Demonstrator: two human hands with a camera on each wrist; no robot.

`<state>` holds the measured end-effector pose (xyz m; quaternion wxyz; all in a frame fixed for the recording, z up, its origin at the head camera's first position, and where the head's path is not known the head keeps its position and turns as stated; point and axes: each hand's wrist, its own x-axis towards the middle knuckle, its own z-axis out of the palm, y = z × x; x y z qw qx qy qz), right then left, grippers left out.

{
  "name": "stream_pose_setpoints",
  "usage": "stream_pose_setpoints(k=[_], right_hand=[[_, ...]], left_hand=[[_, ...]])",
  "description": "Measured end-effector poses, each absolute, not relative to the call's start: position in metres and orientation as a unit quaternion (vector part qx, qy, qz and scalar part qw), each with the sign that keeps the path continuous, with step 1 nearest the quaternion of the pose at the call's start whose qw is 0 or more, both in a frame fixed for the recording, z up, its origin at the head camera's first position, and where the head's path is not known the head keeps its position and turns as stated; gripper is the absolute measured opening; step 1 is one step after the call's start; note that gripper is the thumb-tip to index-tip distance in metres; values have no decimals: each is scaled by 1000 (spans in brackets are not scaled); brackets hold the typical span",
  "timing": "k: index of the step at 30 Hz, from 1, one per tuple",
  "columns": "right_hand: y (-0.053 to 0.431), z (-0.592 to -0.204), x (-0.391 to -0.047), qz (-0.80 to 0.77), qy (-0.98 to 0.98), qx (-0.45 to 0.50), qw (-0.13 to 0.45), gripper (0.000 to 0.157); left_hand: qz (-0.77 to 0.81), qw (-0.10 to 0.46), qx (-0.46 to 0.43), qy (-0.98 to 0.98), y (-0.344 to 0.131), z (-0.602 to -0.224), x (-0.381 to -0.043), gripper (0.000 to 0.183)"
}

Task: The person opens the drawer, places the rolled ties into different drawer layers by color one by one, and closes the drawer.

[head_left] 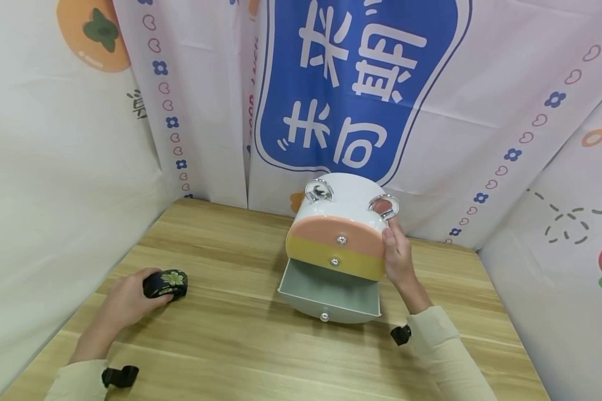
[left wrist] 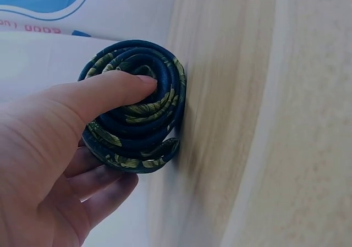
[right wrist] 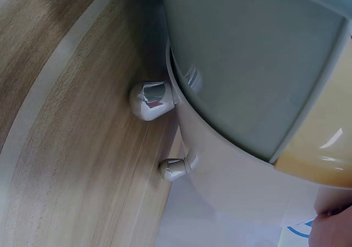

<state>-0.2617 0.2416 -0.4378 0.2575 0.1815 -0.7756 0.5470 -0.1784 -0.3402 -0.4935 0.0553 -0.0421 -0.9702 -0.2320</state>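
My left hand [head_left: 127, 298] holds a rolled-up necktie [head_left: 165, 285] at the left side of the table. Dark blue with yellow-green flowers, the necktie shows its coiled layers in the left wrist view, where my thumb [left wrist: 124, 87] lies across the coil and the fingers are behind it. A small drawer box [head_left: 351, 192] with a white body stands near the back. Its peach and yellow drawers are closed, while the grey-green bottom drawer [head_left: 331, 287] is pulled out. My right hand [head_left: 398, 259] grips the box's right side, thumb near the front edge; its other fingers are mostly hidden.
Two round chrome-rimmed pieces [head_left: 319, 191] stick up from the box top. Short metallic feet [right wrist: 151, 100] show under the box in the right wrist view. Printed cloth [head_left: 210, 111] hangs behind the wooden table [head_left: 221, 356], with white cloth walls at both sides.
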Motion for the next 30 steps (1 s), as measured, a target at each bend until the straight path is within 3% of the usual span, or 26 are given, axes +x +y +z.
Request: stream_pose_setpoints(k=[30], right_hand=[[242,-439,-263,548,-775,179,259,52]], left_hand=[[-227,83,-74,-968,-304,-461,-189,72]])
